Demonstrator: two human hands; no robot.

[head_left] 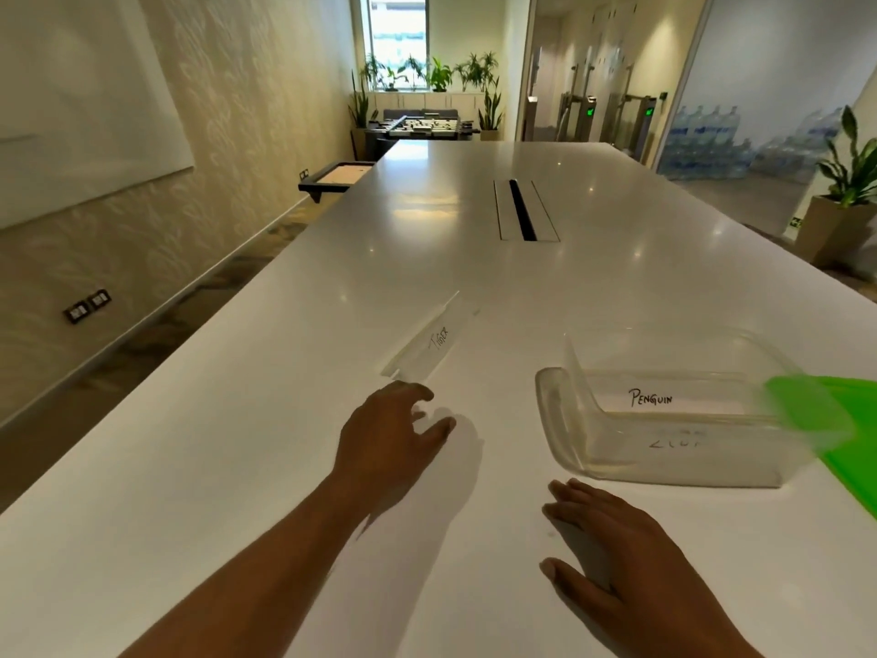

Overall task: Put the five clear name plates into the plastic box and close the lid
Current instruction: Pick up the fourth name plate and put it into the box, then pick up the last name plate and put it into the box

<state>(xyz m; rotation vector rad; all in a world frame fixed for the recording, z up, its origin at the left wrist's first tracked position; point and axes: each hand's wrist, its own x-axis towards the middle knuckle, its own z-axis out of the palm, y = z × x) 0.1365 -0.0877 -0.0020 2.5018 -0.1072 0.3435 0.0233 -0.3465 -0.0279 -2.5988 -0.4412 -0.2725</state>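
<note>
Glossy white table point(474, 258), long office room. Clear Tiger name plate point(434, 339) beside left hand point(387, 434), fingers loose, empty; right hand point(612, 548) flat, empty, beside plastic box point(550, 401).

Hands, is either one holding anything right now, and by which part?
Nothing is held. The left hand is open by the near end of the Tiger name plate; the right hand lies flat on the table.

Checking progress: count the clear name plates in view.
3. The Tiger plate lies on the table beyond the left hand; the Penguin plate and a plate with blurred writing are in the plastic box. More may hide there.
</note>
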